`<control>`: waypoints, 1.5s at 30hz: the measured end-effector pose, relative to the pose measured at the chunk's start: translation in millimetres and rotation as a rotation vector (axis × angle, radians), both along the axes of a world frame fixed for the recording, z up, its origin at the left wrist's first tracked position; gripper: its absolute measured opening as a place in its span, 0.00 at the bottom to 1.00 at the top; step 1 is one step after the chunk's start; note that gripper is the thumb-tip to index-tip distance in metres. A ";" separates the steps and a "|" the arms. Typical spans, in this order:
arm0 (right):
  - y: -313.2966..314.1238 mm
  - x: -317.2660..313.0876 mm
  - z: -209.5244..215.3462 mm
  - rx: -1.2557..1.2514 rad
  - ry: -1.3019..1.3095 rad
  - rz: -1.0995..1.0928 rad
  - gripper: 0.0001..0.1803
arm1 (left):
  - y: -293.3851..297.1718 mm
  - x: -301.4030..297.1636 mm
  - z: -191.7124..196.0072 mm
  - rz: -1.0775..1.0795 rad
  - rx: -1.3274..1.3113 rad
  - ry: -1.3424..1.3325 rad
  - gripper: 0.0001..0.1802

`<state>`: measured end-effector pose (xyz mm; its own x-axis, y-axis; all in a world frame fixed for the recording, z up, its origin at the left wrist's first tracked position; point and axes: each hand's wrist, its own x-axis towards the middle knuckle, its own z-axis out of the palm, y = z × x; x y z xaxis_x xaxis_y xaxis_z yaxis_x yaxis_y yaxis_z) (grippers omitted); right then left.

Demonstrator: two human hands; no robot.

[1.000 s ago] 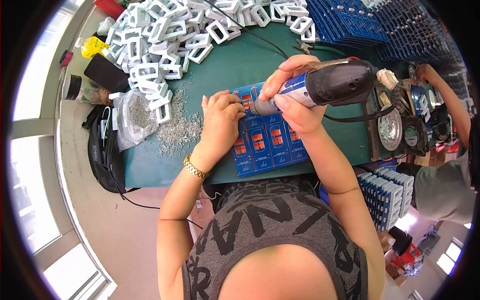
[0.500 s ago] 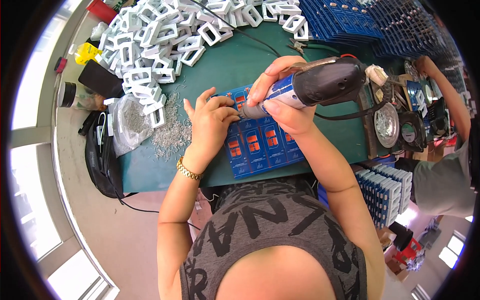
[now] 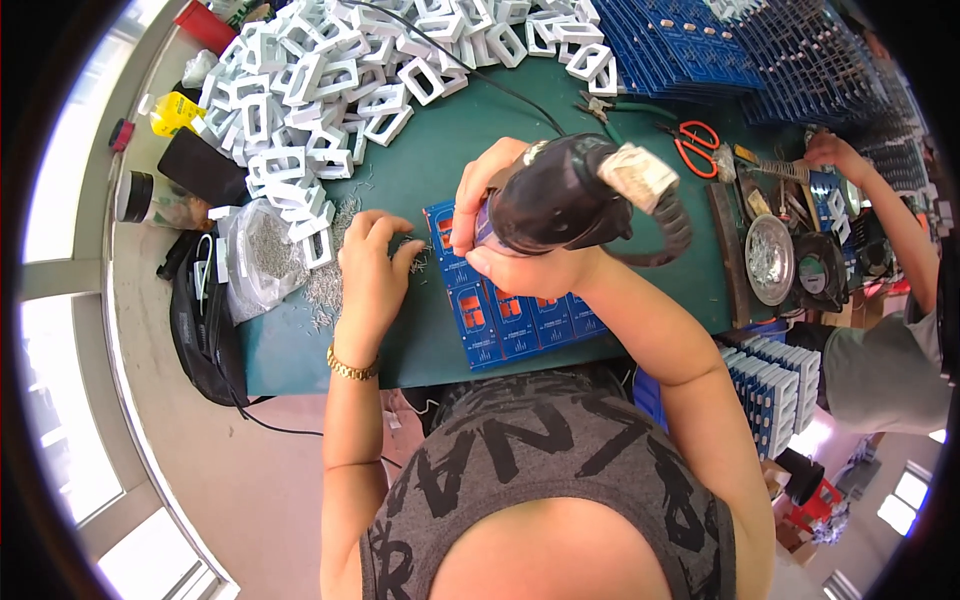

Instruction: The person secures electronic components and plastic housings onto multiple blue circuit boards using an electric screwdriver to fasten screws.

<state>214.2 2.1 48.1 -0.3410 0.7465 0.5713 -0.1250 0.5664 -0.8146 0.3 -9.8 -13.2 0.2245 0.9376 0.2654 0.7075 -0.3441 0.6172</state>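
My right hand grips a black and purple electric screwdriver, its tip pointing down over a row of blue boards with orange parts on the green table. My left hand rests on the table just left of the boards, fingertips curled at a scatter of small silver screws. Whether the fingers pinch a screw is too small to tell. A gold bracelet circles the left wrist.
A heap of white plastic frames fills the far left, with a clear bag of screws and a black bag at the table's left edge. Blue trays, orange scissors and another person's arm lie right.
My left hand has slid left off the boards to the loose screws. My right hand has lifted and tilted the screwdriver up toward the camera. The view shifted slightly.
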 end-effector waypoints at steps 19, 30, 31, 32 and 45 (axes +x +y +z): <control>17.9 -0.7 -7.3 -0.207 0.161 0.281 0.26 | 3.7 -6.6 -19.5 0.178 0.101 -0.216 0.05; -36.4 81.0 -1.2 -0.006 0.440 0.076 0.25 | -3.9 9.1 -12.3 0.169 -0.102 -0.431 0.02; -41.6 90.6 -0.8 -0.007 0.420 0.033 0.25 | -6.5 27.4 -0.1 0.099 -0.104 -0.399 0.02; -47.3 97.5 -1.3 -0.017 0.431 -0.019 0.25 | -6.5 44.6 8.7 -0.039 -0.022 -0.278 0.03; -74.5 135.0 -12.1 0.060 0.465 -0.225 0.24 | -3.8 155.6 1.2 -0.584 0.154 0.037 0.05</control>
<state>349.3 -72.4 36.1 0.1241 0.7331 0.6687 -0.3355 0.6652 -0.6671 155.9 -13.6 -11.9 0.7022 0.6081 0.3703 0.3948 -0.7654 0.5083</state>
